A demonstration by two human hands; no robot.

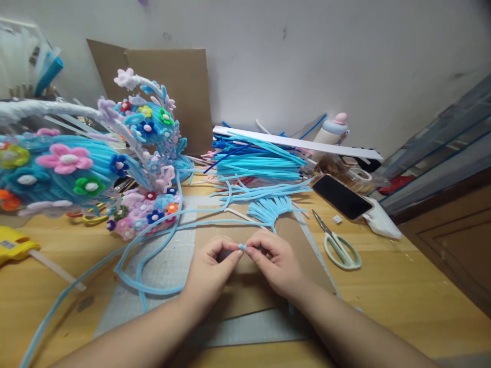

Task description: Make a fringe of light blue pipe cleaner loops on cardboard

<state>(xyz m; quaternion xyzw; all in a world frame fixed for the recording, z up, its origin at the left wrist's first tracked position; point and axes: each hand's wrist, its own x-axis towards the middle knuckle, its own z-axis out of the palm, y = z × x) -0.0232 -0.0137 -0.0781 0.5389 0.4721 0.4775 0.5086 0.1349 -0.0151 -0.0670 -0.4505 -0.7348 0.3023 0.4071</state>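
Between my fingertips is a short bit of light blue pipe cleaner [241, 247]. My left hand [215, 263] pinches it from the left, and my right hand [274, 260] pinches it from the right. The two hands almost meet above a brown cardboard sheet [245, 296]. Just beyond them, a fan-shaped piece of coiled light blue pipe cleaner [270, 208] lies on the cardboard. Long light blue strands [161, 291] loop out to the left of my left hand. How the pinched bit joins the strands is hidden by my fingers.
Flower-covered pipe cleaner decorations [69, 158] stand at left, near a yellow glue gun [15, 244]. A stack of blue pipe cleaners [261, 166] lies at the back. Scissors [341, 250] and a phone [342, 197] are on the right. A cutting mat [253, 329] lies under the cardboard.
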